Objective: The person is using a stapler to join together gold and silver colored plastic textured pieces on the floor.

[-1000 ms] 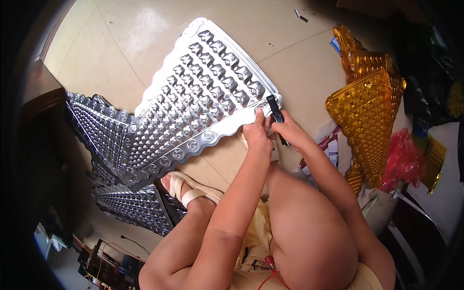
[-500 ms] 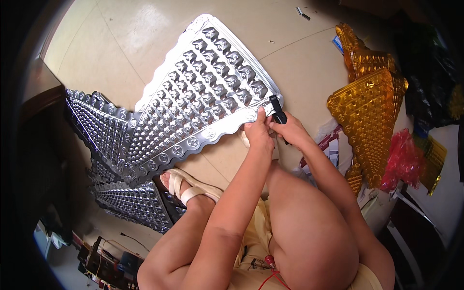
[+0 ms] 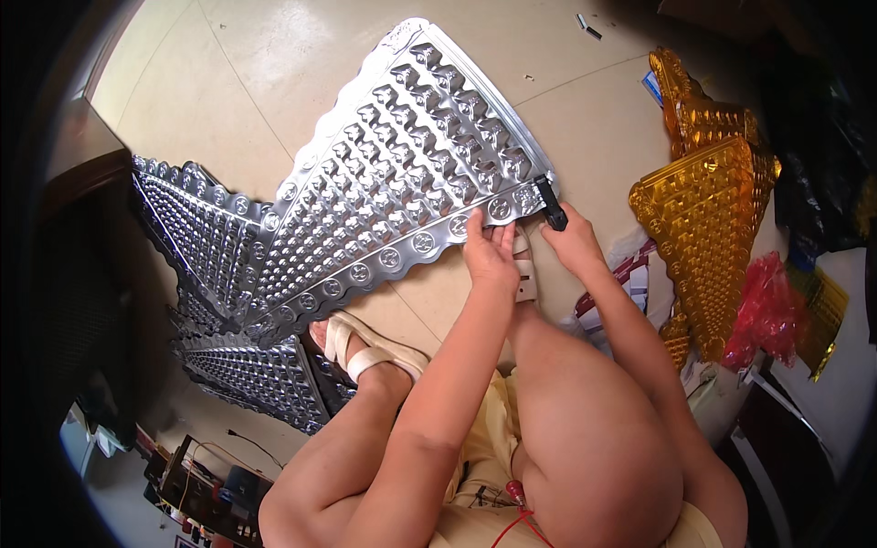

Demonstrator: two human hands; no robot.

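A large silver embossed foil panel, triangular with a scalloped border, stretches out in front of me. My left hand pinches its near edge, thumb on top and fingers partly beneath. At the panel's right corner, my right hand grips a black stapler, whose narrow jaws lie over the rim. Part of its handle is hidden by my fingers. Joined to the panel on the left are more folded silver sections, darker in shade.
Gold embossed panels lie on the floor to the right, near crumpled pink plastic and a black plastic bag. Small dark strips rest on the far floor. A dark box with wires stands lower left.
My left hand has slid leftward along the border, away from the corner. The stapler now sits at a different angle at the corner. The whole view has shifted slightly.
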